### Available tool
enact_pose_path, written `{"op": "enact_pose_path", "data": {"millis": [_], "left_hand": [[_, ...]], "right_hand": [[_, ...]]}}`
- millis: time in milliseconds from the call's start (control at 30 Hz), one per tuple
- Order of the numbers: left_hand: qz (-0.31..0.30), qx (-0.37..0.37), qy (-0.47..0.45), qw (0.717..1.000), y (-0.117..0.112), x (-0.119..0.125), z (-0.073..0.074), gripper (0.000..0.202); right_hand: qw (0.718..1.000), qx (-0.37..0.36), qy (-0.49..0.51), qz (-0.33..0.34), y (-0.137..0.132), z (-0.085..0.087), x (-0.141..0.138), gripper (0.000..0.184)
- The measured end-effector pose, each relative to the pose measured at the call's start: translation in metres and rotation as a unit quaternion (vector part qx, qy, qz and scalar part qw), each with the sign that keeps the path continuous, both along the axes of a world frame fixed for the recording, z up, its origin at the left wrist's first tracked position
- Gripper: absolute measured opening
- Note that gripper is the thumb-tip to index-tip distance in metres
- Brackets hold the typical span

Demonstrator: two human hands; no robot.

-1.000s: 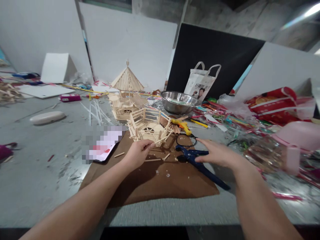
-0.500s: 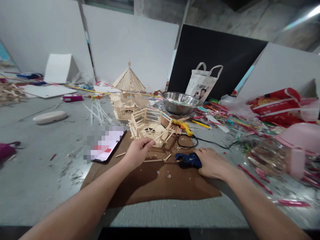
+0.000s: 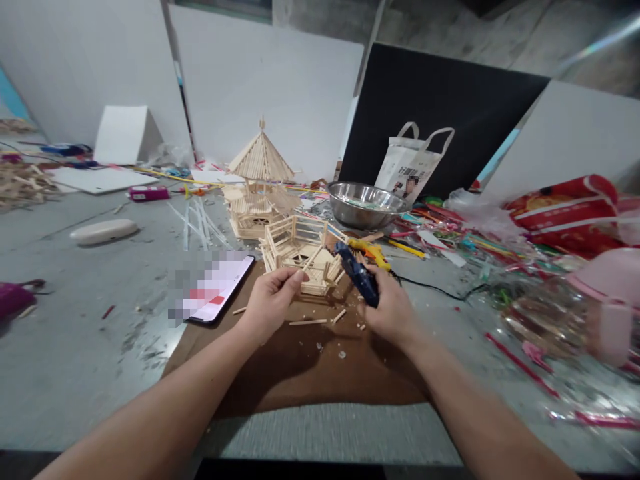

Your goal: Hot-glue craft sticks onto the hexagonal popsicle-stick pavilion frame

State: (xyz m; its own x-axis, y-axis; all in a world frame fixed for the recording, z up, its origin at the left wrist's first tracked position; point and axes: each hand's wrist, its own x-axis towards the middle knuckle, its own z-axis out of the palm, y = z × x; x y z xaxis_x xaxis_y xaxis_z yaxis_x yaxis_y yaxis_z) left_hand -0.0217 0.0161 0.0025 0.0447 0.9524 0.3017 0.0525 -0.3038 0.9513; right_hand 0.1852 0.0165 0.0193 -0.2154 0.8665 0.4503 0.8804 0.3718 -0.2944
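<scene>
My left hand [image 3: 271,299] pinches a thin wooden stick [image 3: 311,257] that leans against a low hexagonal model of wooden sticks [image 3: 299,252]. My right hand [image 3: 390,308] is wrapped round a dark blue glue gun [image 3: 357,273], raised off the brown board [image 3: 310,360] with its nozzle aimed at the model's right side. A black cord [image 3: 435,288] trails from the gun to the right. Loose stick pieces [image 3: 306,322] lie on the board between my hands.
A finished stick pavilion [image 3: 259,180] stands behind the model. A phone [image 3: 213,295] lies to the left, a steel bowl [image 3: 367,203] and a yellow tool [image 3: 369,252] behind. Coloured wrappers, a red bag [image 3: 560,208] and a pink plastic bottle [image 3: 565,313] crowd the right.
My right hand closed on the glue gun lying on the board, lifted it and brought it up to the model. My left hand stayed at the model with the stick.
</scene>
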Motion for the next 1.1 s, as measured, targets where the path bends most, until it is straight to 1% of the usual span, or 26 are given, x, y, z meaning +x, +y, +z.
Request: {"op": "enact_pose_path", "data": {"millis": [67,133,233,367,500,633,700,833,933,1100], "left_hand": [[0.007,0.014,0.018,1.0,-0.001,0.0,0.001,0.028],[0.012,0.029,0.053,0.998,-0.003,0.0,0.001,0.028],[0.005,0.047,0.104,0.993,-0.005,0.001,0.0,0.027],[-0.012,0.052,0.123,0.991,-0.008,0.002,0.001,0.026],[-0.018,0.055,0.121,0.991,-0.01,0.003,0.004,0.026],[-0.037,0.081,0.142,0.986,-0.013,0.005,0.006,0.023],[-0.046,0.095,0.159,0.982,-0.013,0.006,0.005,0.022],[-0.062,0.101,0.172,0.978,-0.013,0.007,0.001,0.023],[-0.073,0.095,0.163,0.979,-0.012,0.008,-0.001,0.022],[-0.09,0.091,0.158,0.979,-0.013,0.008,-0.002,0.021]], "right_hand": [[1.0,-0.002,-0.026,0.0,-0.002,-0.009,-0.006,0.052],[0.999,-0.006,-0.046,0.009,-0.004,-0.016,-0.005,0.053],[0.998,-0.005,-0.06,0.036,-0.005,-0.021,-0.002,0.055],[0.998,-0.002,-0.055,0.044,-0.005,-0.021,-0.003,0.055],[0.998,0.002,-0.049,0.042,-0.006,-0.021,-0.003,0.049],[0.997,0.003,-0.058,0.049,-0.007,-0.021,-0.002,0.05],[0.996,0.005,-0.059,0.065,-0.008,-0.02,-0.002,0.05],[0.995,-0.001,-0.044,0.094,-0.012,-0.017,-0.008,0.044],[0.994,-0.008,-0.037,0.102,-0.014,-0.015,-0.011,0.041],[0.994,-0.011,-0.043,0.102,-0.014,-0.015,-0.011,0.04]]}}
